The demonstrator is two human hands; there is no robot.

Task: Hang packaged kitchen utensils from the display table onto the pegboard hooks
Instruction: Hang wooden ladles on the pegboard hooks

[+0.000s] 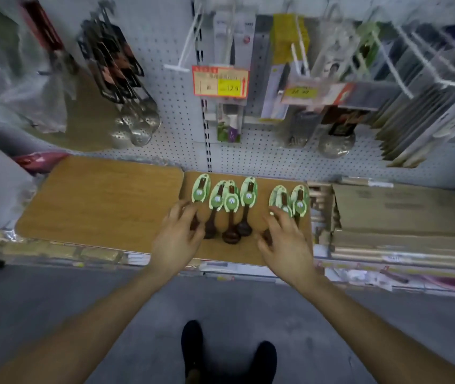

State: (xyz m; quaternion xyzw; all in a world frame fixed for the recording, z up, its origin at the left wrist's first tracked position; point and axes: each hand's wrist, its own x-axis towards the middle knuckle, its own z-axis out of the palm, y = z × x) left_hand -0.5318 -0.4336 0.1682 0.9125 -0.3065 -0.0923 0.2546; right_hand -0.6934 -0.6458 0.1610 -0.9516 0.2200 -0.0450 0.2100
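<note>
On the small table [229,252], seen from the head camera, six packaged spoons [231,200] lie side by side, dark wood with green card labels. Their labelled handles point toward the table's far edge and their bowls toward its near edge. Four sit across the table's left and middle part and two near its right edge.

The left hand [177,239] reaches over the table's near-left part, its fingers spread and loosely bent over the lower half of the leftmost spoon [200,191]. They rest on it or just above it and are not closed round anything that shows. The right hand [287,242] lies over the near-right part, fingers spread and relaxed, with the fingertips [274,210] on the green card of the fifth spoon [279,196]. Its thumb is just beside a dark bowl, and no grasp shows.

Behind the table rises the pegboard [171,106], blurred. Above the table's far-left corner a white hook [187,51] sticks out, and beside it a red and yellow price tag [220,80] hangs. Further left of the table hang metal skimmers [135,128], and a larger board [101,200] touches its left edge. Right of the table, flat cardboard [403,212] is stacked. Below its near edge, two dark shoes [191,345] stand on the grey floor [54,295].
</note>
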